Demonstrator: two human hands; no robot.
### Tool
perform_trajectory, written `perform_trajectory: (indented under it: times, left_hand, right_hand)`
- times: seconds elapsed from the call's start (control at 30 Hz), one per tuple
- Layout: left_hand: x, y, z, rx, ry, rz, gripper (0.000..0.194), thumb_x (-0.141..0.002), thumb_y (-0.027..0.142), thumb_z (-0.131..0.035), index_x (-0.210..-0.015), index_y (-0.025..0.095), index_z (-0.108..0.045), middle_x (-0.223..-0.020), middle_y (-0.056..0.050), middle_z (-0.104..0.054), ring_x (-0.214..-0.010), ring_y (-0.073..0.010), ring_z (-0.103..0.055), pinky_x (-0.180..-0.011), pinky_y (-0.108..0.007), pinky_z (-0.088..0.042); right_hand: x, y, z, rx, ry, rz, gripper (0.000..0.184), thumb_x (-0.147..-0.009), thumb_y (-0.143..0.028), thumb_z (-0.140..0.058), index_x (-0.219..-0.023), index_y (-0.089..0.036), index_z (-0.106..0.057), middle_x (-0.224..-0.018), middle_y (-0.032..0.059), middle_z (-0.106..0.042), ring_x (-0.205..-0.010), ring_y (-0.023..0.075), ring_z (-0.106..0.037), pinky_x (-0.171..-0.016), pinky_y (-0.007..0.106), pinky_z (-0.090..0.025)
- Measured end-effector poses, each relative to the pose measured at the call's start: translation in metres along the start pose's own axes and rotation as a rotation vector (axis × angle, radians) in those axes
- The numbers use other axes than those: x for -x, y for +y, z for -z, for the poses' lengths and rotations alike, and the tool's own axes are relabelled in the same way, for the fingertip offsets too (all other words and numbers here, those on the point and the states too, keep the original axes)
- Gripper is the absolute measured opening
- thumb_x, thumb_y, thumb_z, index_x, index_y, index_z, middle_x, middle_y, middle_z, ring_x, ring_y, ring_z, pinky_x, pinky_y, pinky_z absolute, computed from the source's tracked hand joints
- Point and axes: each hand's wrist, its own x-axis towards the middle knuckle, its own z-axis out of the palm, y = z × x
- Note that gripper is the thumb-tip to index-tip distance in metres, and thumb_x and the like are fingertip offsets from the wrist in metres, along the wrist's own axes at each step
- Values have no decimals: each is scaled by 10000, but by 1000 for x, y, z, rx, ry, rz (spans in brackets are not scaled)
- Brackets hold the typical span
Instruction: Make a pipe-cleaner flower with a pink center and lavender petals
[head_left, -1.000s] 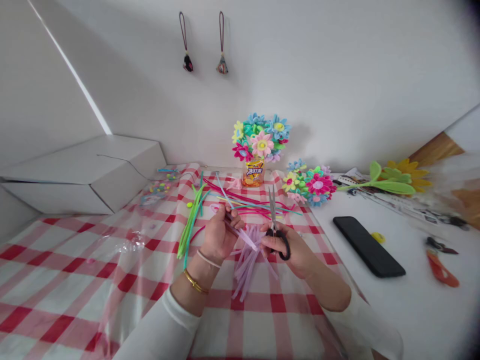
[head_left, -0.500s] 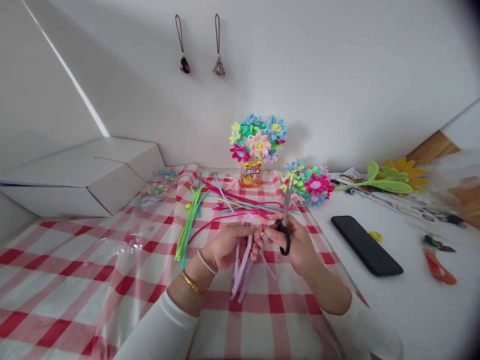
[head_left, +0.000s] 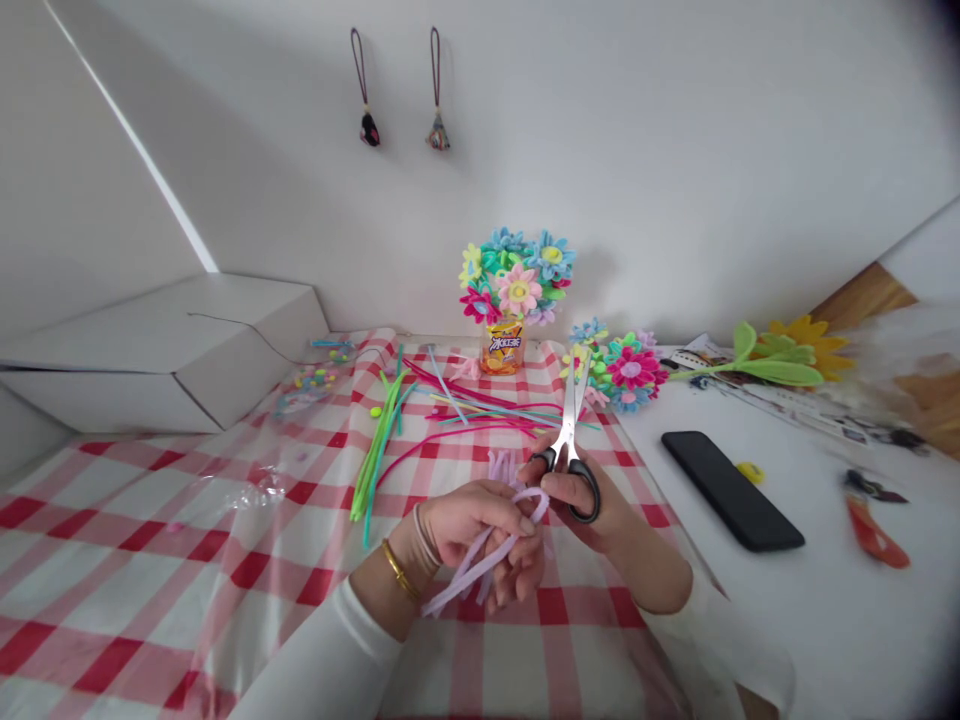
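Left hand (head_left: 480, 520) closed around a bundle of lilac chenille pipe cleaners (head_left: 469, 570), the stems looping over the fingers and hanging toward the near side. Right hand (head_left: 581, 500) just beside it, fingers through the black loop handles of steel-bladed scissors (head_left: 568, 420), blades upright and pointing far. Gold bangle (head_left: 400, 570) on left wrist. Both hands are above a red-and-white checked tablecloth (head_left: 150, 530) under clear plastic. Left of the hands, a bunch of green pipe cleaners (head_left: 377, 460); farther off, loose magenta and teal pipe cleaners (head_left: 480, 408) and a bouquet of multicoloured pipe-cleaner flowers (head_left: 517, 285) in an orange-labelled cup. To the right, a black smartphone (head_left: 731, 490) lies on the white table (head_left: 825, 600).
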Motion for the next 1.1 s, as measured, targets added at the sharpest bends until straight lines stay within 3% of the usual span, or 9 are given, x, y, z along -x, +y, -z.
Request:
perform_trajectory:
  times: [0.27,0.47,0.77,0.93,1.1]
  left_hand:
    - [-2,-8,4,-2,-146,-12,194,-660,268,-515,-575,97,-553,-596,-119,-647,-458,-217,-609,-342,-289,-473]
    - [-6,-17,8,16,-109,-39,172,-653,225,-498,-588,82,-568,-564,-119,-633,-489,-229,-611,-368,-299,-477]
    - [-2,-6,0,-48,-89,24,174,-662,273,-508,-596,118,-549,-573,-126,-639,-485,-253,-611,-383,-334,-472]
    - [1,-3,-5,-104,-7,18,186,-676,284,-506,-608,116,-550,-577,-118,-637,-472,-231,-607,-379,-310,-469]
    - [2,3,-5,-131,122,-87,210,-725,301,-500,-617,124,-532,-529,-70,-602,-327,-116,-472,-271,-184,-276]
  right_hand:
    - [1,4,1,105,-181,72,320,-643,-310,-729,-896,-211,-561,-764,5,-620,-655,131,-579,-570,240,-471]
    - [0,9,0,110,-230,124,360,-633,-374,-734,-895,-211,-549,-736,-3,-616,-605,111,-564,-540,221,-459]
    - [1,16,-3,103,-83,87,366,-624,-354,-727,-894,-245,-507,-674,-23,-603,-591,138,-566,-536,249,-441]
    - [0,18,-4,115,-20,114,318,-629,-322,-713,-865,-235,-518,-658,-24,-595,-576,133,-557,-538,252,-435]
    - [-5,15,-4,114,134,115,296,-641,-251,-711,-880,-242,-537,-726,-34,-603,-641,129,-584,-606,265,-462]
